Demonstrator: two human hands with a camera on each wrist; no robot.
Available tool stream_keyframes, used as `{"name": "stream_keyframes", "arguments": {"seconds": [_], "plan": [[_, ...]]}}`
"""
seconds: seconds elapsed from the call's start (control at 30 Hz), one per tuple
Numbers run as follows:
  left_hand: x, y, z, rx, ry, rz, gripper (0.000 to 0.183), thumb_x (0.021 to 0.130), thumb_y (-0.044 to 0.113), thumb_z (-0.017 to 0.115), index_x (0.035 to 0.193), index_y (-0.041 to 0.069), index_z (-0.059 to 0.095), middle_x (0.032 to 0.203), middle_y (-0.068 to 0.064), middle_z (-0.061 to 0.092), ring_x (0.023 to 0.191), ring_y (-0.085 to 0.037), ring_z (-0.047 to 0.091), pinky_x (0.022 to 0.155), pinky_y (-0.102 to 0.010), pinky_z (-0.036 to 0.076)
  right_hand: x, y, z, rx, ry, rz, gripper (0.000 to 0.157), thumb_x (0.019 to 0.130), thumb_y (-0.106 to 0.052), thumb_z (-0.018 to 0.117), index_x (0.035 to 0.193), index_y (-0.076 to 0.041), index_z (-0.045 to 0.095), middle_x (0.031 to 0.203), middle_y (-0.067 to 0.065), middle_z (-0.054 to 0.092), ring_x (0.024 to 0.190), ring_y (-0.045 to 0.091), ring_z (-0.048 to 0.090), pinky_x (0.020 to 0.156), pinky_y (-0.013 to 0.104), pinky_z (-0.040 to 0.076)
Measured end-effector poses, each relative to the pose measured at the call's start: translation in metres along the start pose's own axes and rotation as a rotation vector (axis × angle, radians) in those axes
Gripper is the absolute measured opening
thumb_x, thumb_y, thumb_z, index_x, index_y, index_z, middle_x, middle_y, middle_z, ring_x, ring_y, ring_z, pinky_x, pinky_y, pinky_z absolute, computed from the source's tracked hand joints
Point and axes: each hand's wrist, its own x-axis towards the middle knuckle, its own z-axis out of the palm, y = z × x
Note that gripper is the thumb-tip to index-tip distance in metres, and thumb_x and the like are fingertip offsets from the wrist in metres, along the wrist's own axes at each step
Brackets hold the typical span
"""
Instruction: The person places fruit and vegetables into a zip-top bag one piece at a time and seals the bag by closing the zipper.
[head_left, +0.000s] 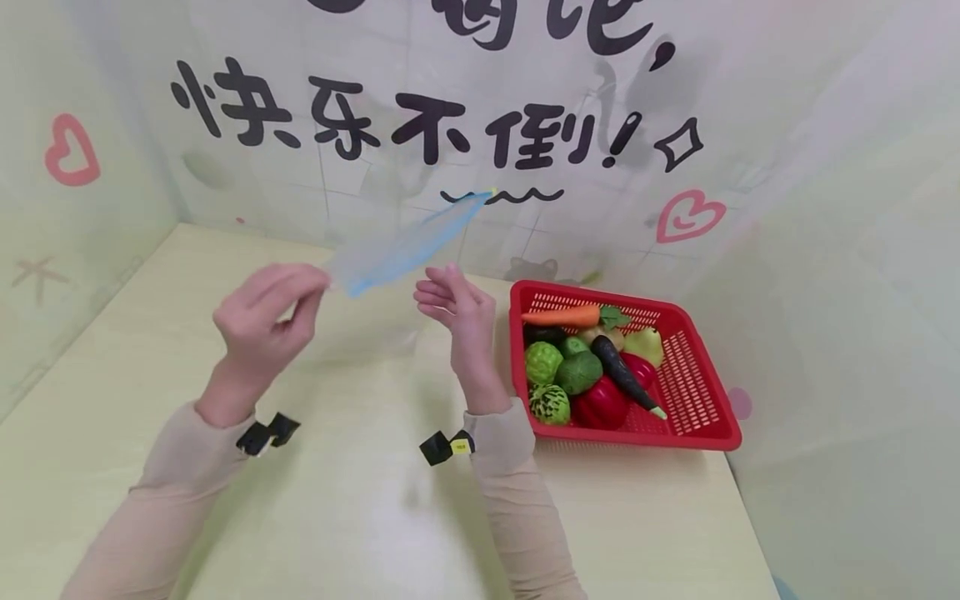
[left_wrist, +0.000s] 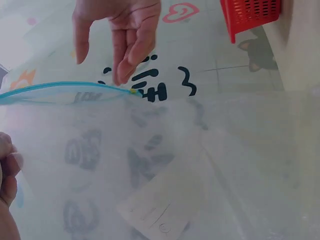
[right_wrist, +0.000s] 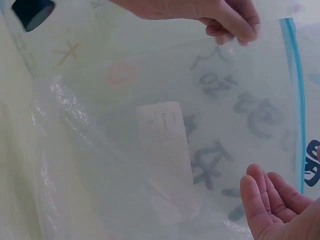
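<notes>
A clear zip bag [head_left: 405, 250] with a blue zip strip [right_wrist: 296, 100] is held up above the table. My left hand [head_left: 262, 312] pinches it by one edge, near the zip end, between thumb and fingers. A small yellow piece [left_wrist: 134, 92] sits at the far end of the strip. On the bag's side is a white label panel [right_wrist: 165, 150] with faint writing. My right hand [head_left: 465, 312] is raised beside the bag, fingers extended and holding nothing. In the left wrist view its fingertips are close to the yellow end of the strip.
At the right of the table [head_left: 337, 500] stands a red plastic basket [head_left: 705, 375]. It holds a carrot [head_left: 562, 317], a dark eggplant-like vegetable [head_left: 622, 371], a red pepper [head_left: 600, 404], a pear [head_left: 645, 343] and several green pieces. A printed wall sheet [head_left: 262, 192] rises behind.
</notes>
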Motion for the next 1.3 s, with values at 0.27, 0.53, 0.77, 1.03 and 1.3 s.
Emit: {"name": "stream_keyframes", "arguments": {"seconds": [0.27, 0.53, 0.77, 1.03, 1.3], "plan": [[-0.033, 0.022, -0.008, -0.039, -0.100, 0.103, 0.021, 0.088, 0.001, 0.059, 0.069, -0.005, 0.066, 0.064, -0.017, 0.063, 0.051, -0.031, 0.055, 0.060, -0.027, 0.051, -0.005, -0.002, -0.002, 0.038, 0.028, 0.040, 0.029, 0.093, -0.020, 0.058, 0.096, 0.008, 0.065, 0.076, 0.004, 0.068, 0.069, 0.015, 0.066, 0.070, 0.030, 0.057], [-0.054, 0.036, -0.012, -0.069, -0.209, 0.220, 0.022, 0.088, -0.002, 0.053, 0.070, -0.006, 0.065, 0.062, -0.014, 0.062, 0.048, -0.026, 0.055, 0.043, -0.036, 0.045, -0.007, 0.005, -0.004, -0.053, 0.089, 0.093, 0.023, 0.090, -0.009, 0.060, 0.099, 0.012, 0.063, 0.070, 0.001, 0.064, 0.062, 0.011, 0.061, 0.065, 0.026, 0.056], [-0.065, 0.044, -0.017, -0.041, -0.317, 0.134, 0.028, 0.083, 0.017, 0.051, 0.065, 0.000, 0.064, 0.064, -0.009, 0.061, 0.053, -0.024, 0.054, 0.055, -0.035, 0.038, -0.020, 0.017, -0.013, -0.136, 0.120, 0.088, 0.020, 0.090, -0.005, 0.060, 0.099, 0.013, 0.063, 0.070, 0.002, 0.065, 0.061, 0.011, 0.062, 0.063, 0.027, 0.056], [-0.054, 0.063, -0.010, 0.105, -0.704, -0.499, 0.053, 0.082, 0.041, 0.066, 0.106, -0.005, 0.057, 0.105, -0.017, 0.056, 0.095, -0.031, 0.054, 0.078, -0.040, 0.047, -0.049, 0.037, -0.024, -0.225, 0.129, 0.066, 0.014, 0.087, -0.001, 0.062, 0.091, 0.012, 0.064, 0.072, 0.008, 0.068, 0.061, 0.010, 0.064, 0.062, 0.029, 0.057], [-0.070, 0.080, 0.011, 0.218, -0.901, -0.474, 0.054, 0.065, 0.031, 0.076, 0.101, -0.002, 0.052, 0.103, -0.017, 0.052, 0.087, -0.033, 0.053, 0.056, -0.040, 0.049, -0.076, 0.055, -0.041, -0.227, 0.130, 0.077, 0.015, 0.084, 0.002, 0.062, 0.086, 0.017, 0.060, 0.069, 0.005, 0.067, 0.059, 0.007, 0.062, 0.054, 0.021, 0.053]]}}
